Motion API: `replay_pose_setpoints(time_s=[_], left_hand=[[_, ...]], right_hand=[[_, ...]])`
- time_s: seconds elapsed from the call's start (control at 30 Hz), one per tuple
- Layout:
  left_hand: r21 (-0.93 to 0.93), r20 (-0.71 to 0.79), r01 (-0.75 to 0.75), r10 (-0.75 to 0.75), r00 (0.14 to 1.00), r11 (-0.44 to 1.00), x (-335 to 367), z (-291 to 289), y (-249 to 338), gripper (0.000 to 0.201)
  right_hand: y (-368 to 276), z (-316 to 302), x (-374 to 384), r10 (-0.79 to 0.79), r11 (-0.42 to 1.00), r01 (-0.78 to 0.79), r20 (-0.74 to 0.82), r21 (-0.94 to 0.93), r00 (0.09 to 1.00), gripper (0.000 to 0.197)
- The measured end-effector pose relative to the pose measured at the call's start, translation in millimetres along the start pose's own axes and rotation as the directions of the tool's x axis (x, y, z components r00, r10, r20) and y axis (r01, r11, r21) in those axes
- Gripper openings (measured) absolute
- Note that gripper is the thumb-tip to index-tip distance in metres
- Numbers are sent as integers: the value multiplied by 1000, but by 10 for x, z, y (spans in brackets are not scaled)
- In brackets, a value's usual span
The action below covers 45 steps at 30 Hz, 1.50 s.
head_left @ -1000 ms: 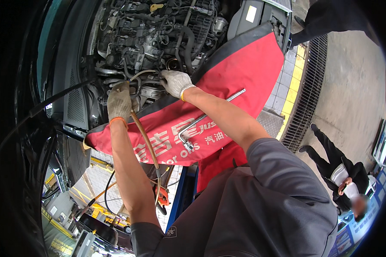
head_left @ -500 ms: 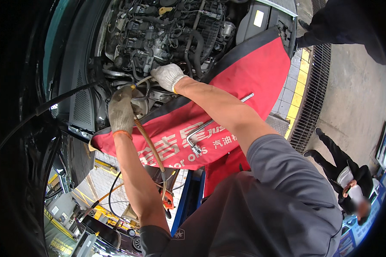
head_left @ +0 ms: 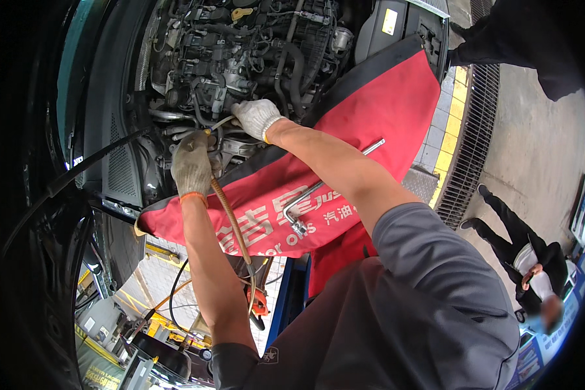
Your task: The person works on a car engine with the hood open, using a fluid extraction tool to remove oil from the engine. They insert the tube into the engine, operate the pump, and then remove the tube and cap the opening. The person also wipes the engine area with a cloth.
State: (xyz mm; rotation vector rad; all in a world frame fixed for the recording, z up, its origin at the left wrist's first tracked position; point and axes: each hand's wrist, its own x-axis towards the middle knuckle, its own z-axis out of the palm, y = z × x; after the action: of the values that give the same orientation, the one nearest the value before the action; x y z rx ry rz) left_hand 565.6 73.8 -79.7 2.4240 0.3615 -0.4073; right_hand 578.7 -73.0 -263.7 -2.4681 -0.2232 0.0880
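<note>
My left hand (head_left: 192,162), in a soiled work glove, is closed around the upper end of a brown ribbed hose (head_left: 227,211). A thin pale tube (head_left: 221,122) runs from the top of that fist to my right hand (head_left: 259,117). The right glove is whiter, and its fingers are closed on the tube by the engine (head_left: 240,62); the fingertips are partly hidden. Below, the hose hangs over the edge of a red fender cover (head_left: 383,97) toward an orange tool (head_left: 258,302). On the cover, under my right forearm, lies an L-shaped socket wrench (head_left: 299,225).
A black rod (head_left: 97,156) slants across the left side of the engine bay. One person in dark clothing (head_left: 533,260) is at the lower right, and another person's dark clothing (head_left: 513,42) shows at the upper right. A floor grate (head_left: 471,149) runs alongside yellow tiles.
My left hand has shifted slightly right along with the hose. The right hand stays closed on the tube at nearly the same spot by the engine.
</note>
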Motion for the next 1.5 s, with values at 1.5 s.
replay_pose_setpoints(time_s=[1.5], left_hand=[[77, 1, 108, -109, 994, 991, 244, -209, -317, 50]], right_hand=[[39, -248, -496, 105, 983, -63, -248, 172, 963, 24]])
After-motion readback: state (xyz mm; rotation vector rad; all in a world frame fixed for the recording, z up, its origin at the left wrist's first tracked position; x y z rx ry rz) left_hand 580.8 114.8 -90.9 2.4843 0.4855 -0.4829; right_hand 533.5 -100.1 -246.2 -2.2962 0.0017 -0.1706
